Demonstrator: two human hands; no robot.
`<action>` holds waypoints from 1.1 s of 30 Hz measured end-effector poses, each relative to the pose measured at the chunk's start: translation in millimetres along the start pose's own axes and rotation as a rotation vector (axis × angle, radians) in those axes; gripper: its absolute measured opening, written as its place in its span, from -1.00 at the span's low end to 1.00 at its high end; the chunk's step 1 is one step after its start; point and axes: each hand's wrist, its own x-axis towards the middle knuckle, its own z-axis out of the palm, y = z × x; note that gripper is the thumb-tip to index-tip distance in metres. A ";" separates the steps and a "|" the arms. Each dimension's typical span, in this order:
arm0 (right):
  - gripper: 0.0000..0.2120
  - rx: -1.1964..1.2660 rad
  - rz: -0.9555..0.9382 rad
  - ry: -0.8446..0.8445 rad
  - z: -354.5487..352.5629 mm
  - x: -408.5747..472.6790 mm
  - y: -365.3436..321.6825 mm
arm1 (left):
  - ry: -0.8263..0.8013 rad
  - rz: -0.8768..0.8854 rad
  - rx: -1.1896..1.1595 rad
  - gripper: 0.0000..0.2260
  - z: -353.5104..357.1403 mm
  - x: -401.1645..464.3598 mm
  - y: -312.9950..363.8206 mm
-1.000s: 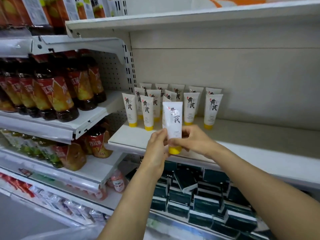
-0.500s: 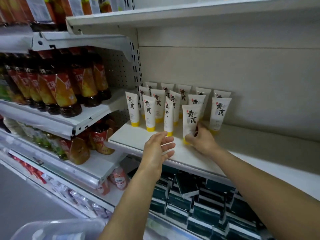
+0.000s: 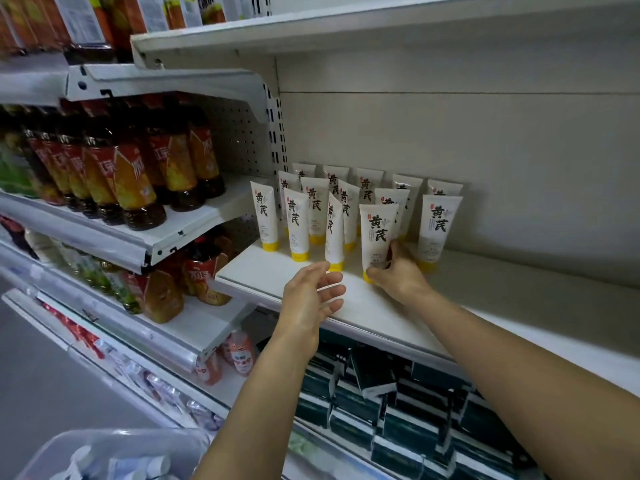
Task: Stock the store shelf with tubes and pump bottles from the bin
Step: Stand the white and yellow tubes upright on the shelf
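Several white tubes with yellow caps stand cap-down in rows on the white shelf (image 3: 467, 289). My right hand (image 3: 398, 275) grips the base of the front tube (image 3: 377, 233), which stands upright on the shelf in the front row. My left hand (image 3: 311, 299) hovers open just in front of the shelf edge, fingers spread, near a neighbouring tube (image 3: 334, 233) but not touching it. The clear plastic bin (image 3: 114, 452) with more white items sits at the lower left.
Dark drink bottles (image 3: 131, 174) fill the shelves to the left. Dark green boxes (image 3: 398, 410) are stacked on the shelf below. A shelf bracket (image 3: 273, 109) and upper shelf overhang the tubes. The shelf's right half is bare.
The tube came out of both hands' hold in front of the shelf and now stands in the front row. My left hand let go and drew back; the right stays on it.
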 end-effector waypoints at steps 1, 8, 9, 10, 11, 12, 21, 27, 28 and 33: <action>-0.51 0.008 -0.007 -0.010 -1.1 -1.8 0.4 | 0.003 0.003 -0.001 -0.87 -0.4 -0.5 -0.5; -0.52 -0.006 -0.012 -0.004 -12.2 -17.9 6.0 | 0.033 -0.005 -0.042 -0.86 -6.7 -8.6 -8.4; -0.63 -0.014 -0.009 0.007 -13.6 -21.0 7.6 | 0.041 -0.007 -0.050 -0.86 -9.0 -10.0 -10.3; -0.75 -0.026 0.001 0.013 -14.5 -24.6 8.8 | 0.049 -0.010 -0.057 -0.85 -11.1 -11.5 -12.3; -0.83 -0.037 0.014 0.020 -14.6 -28.1 10.1 | 0.056 -0.011 -0.060 -0.84 -13.4 -12.9 -14.3; -0.86 -0.038 0.012 0.025 -14.3 -31.5 11.4 | 0.061 -0.012 -0.064 -0.84 -15.2 -14.7 -16.2; -0.83 0.137 -0.105 -0.038 1.0 -65.9 -3.9 | 0.154 -0.039 -0.147 -0.87 -39.4 -34.0 -35.2; -0.86 0.187 -0.289 -0.162 39.7 -100.5 -30.8 | 0.186 -0.101 -0.191 -0.84 -69.4 -45.5 -45.4; -0.86 0.163 -0.310 -0.201 49.3 -105.3 -35.3 | 0.199 -0.113 -0.199 -0.84 -79.0 -47.6 -46.9; -0.89 0.124 -0.303 -0.438 110.7 -125.7 -51.2 | 0.330 -0.188 -0.222 -0.86 -142.9 -58.4 -56.0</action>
